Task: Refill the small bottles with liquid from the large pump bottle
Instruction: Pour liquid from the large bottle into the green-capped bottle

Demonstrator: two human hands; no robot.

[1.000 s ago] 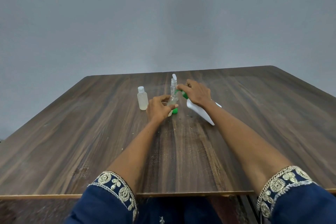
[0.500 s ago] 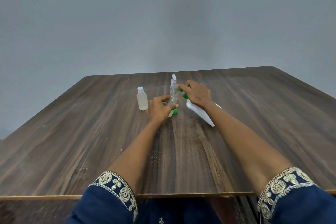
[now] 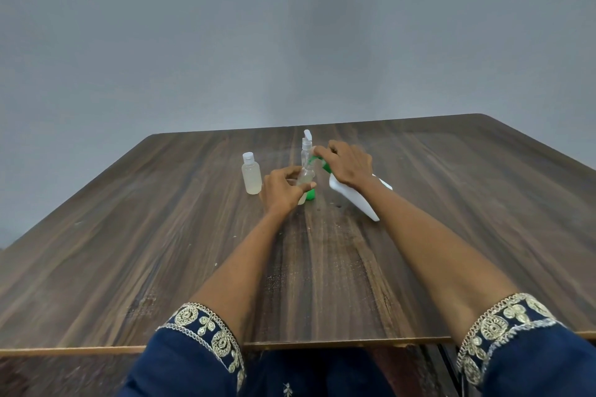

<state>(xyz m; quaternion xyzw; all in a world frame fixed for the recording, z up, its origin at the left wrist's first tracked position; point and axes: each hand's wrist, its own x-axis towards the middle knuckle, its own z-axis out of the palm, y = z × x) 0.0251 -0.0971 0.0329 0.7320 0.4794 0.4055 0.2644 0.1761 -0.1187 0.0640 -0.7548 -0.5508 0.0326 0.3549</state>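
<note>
left hand [image 3: 280, 191] grips small bottle [image 3: 305, 176]; right hand [image 3: 346, 164] grips pump bottle [image 3: 358, 200] (tilted).

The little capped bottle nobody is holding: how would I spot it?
Start at the brown wooden table and find the two hands near its middle. Just left of the left hand stands the small bottle, apart from it. Unlike its neighbours, it is untouched, has a white cap, and holds pale cloudy liquid.

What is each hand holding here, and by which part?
The left hand grips a small clear bottle around its lower body. The right hand holds the tilted white pump bottle at its green pump top.
</note>
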